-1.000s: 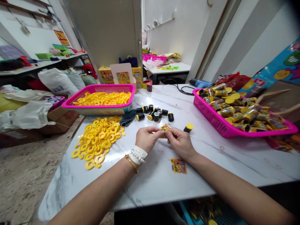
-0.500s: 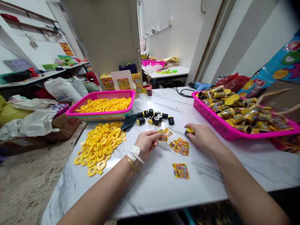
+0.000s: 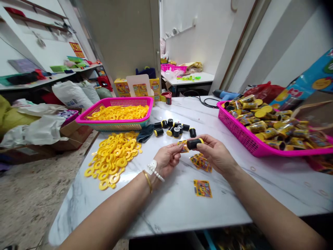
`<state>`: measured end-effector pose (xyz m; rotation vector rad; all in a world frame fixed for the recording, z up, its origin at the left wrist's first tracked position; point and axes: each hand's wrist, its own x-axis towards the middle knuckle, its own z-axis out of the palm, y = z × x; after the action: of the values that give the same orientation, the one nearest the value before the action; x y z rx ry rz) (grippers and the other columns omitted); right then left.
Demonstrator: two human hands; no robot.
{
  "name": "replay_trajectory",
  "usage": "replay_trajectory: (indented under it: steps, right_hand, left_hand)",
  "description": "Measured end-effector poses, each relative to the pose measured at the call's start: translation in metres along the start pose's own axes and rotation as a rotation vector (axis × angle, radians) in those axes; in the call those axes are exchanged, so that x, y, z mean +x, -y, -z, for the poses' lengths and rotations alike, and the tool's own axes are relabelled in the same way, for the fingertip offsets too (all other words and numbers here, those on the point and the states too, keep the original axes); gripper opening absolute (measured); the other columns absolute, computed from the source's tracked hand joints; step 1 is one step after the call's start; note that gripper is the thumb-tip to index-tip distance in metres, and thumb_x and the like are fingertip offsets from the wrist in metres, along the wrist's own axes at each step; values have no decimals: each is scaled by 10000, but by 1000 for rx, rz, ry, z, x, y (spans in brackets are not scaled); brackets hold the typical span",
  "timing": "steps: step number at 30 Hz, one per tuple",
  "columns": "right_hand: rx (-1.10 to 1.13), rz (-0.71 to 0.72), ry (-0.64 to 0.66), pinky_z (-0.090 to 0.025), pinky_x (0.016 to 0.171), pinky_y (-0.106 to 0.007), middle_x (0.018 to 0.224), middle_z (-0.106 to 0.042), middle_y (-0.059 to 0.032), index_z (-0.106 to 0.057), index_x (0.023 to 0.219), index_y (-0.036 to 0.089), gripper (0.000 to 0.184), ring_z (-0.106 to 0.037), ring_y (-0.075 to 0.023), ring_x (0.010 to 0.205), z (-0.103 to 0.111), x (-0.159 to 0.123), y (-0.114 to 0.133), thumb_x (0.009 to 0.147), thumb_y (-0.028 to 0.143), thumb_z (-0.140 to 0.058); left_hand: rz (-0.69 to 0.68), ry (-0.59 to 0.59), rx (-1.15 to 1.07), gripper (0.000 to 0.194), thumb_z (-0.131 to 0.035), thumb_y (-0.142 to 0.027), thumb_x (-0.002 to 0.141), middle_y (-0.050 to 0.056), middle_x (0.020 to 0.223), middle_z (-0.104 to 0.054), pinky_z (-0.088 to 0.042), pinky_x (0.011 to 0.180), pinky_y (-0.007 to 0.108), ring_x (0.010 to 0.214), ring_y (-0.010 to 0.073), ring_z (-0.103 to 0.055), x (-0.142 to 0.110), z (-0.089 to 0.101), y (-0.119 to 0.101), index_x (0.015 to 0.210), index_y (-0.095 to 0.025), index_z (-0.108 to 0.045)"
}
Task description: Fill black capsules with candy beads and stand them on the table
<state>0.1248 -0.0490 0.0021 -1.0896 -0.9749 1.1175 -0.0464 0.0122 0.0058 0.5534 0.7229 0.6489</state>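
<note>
My right hand point(image 3: 217, 154) grips a small black cylinder with a yellow cap point(image 3: 194, 143), tilted on its side. My left hand point(image 3: 168, 158) pinches a printed yellow-and-orange label sleeve point(image 3: 184, 146), whose edge meets the cylinder's left end. Just below the right hand lies a small fanned stack of the same sleeves point(image 3: 201, 162), and one single sleeve point(image 3: 203, 188) sits nearer to me. Several loose black cylinders point(image 3: 176, 132) with yellow ends stand or lie beyond my hands.
A heap of yellow ring-shaped pieces point(image 3: 114, 156) lies at left, before a pink basket point(image 3: 83, 119) of similar pieces. At right stands a pink basket point(image 3: 240, 140) full of labelled cylinders. A dark cloth point(image 3: 145, 133) and a blue heat gun point(image 3: 227, 94) are on the marble-patterned table point(image 3: 161, 208).
My right hand has moved left and lifted the black cylinder from the table, bringing it against the sleeve in my left hand. The view has shifted slightly.
</note>
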Motion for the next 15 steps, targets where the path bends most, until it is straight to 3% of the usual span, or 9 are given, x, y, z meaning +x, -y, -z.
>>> replay_trajectory:
  steps: [3, 9, 15]
  right_hand:
    - [-36, 36, -40, -528, 796, -305, 881, -726, -32, -633, 885, 204, 336, -669, -165, 804, 1, 1, -5, 670, 368, -832]
    - [-6, 135, 19, -526, 879, -310, 1082, -720, -55, -640, 950, 221, 300, -676, -181, 950, -2, -3, -9, 748, 390, -782]
    - [-125, 161, -33, -557, 827, -322, 979, -732, -58, -620, 939, 208, 282, -690, -185, 891, -5, -5, -10, 757, 365, -768]
  left_hand:
    - [-19, 26, -58, 57, -637, -59, 823, 2, 660, -613, -214, 291, 72, 359, -24, -377, 0, 1, 1, 779, -84, -610]
    - [4, 80, -88, 58, -611, -99, 853, 22, 672, -620, -207, 294, 72, 363, -20, -379, 2, 4, 5, 800, -77, -605]
    - [-39, 70, -173, 61, -615, -75, 820, 0, 668, -610, -180, 286, 84, 346, -20, -339, 3, 5, 5, 782, -101, -575]
